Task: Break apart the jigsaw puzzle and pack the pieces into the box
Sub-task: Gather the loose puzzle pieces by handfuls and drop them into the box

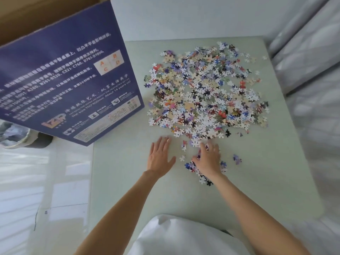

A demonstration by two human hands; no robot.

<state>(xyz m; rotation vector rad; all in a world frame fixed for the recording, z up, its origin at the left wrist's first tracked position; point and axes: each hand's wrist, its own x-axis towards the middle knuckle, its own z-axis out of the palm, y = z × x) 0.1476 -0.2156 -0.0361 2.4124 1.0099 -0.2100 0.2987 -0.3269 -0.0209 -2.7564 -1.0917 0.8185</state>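
Note:
A wide heap of loose, many-coloured puzzle pieces [206, 89] covers the far half of the pale green table [119, 181]. The dark blue puzzle box [60, 76] stands tilted at the table's left edge, its printed side facing me and its brown inside showing at the top. My left hand [160, 155] lies flat on the bare table, fingers straight, just left of the heap's near edge. My right hand [208, 159] rests on a small cluster of pieces [191, 165] at the heap's near edge, fingers spread and slightly bent over them. Whether it grips any piece is hidden.
A few stray pieces [237, 159] lie to the right of my right hand. A bin [12, 137] stands on the white floor to the left below the box. A grey-white sofa [312, 70] runs along the table's right side. White clothing [184, 236] fills the bottom centre.

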